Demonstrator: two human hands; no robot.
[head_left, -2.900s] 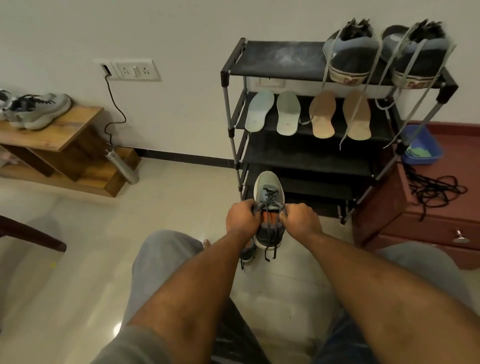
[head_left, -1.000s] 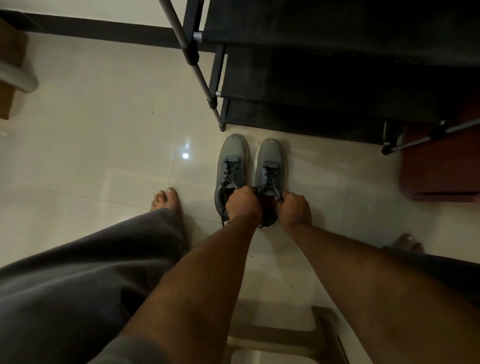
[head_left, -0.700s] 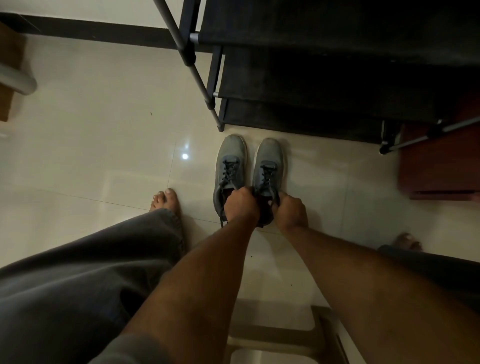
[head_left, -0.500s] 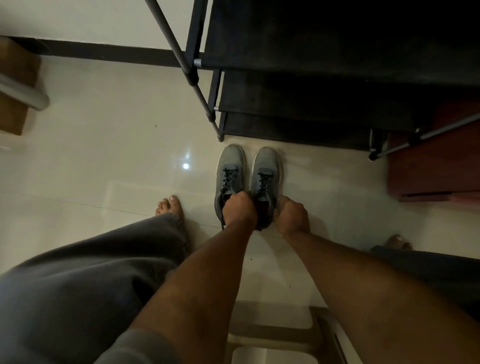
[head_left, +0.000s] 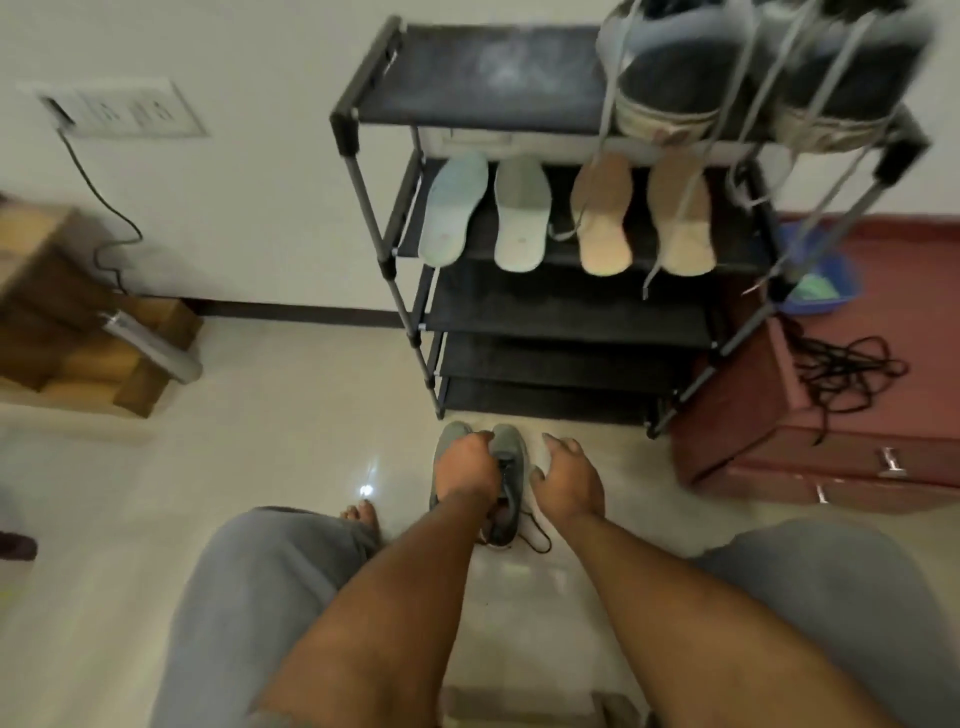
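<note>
A pair of grey sneakers stands on the pale floor just in front of the black shoe rack (head_left: 483, 67). My left hand (head_left: 465, 470) lies over both, hiding most of the left sneaker (head_left: 451, 435), and its curled fingers hold the lace area of the right sneaker (head_left: 506, 501). My right hand (head_left: 566, 480) hovers just right of that shoe, fingers relaxed and spread, holding nothing. A loose lace end trails on the floor behind the right shoe's heel.
The rack holds two dark sneakers (head_left: 675, 67) on top and two pairs of insoles (head_left: 522, 218) below. A red cabinet (head_left: 857, 457) with black laces (head_left: 841, 369) and a blue basket (head_left: 826, 280) stands right. At left are a wooden shelf (head_left: 52, 322) and a steel bottle (head_left: 150, 345).
My right hand has let go of the right sneaker and opened beside it. The view has lifted from the floor to take in the whole rack.
</note>
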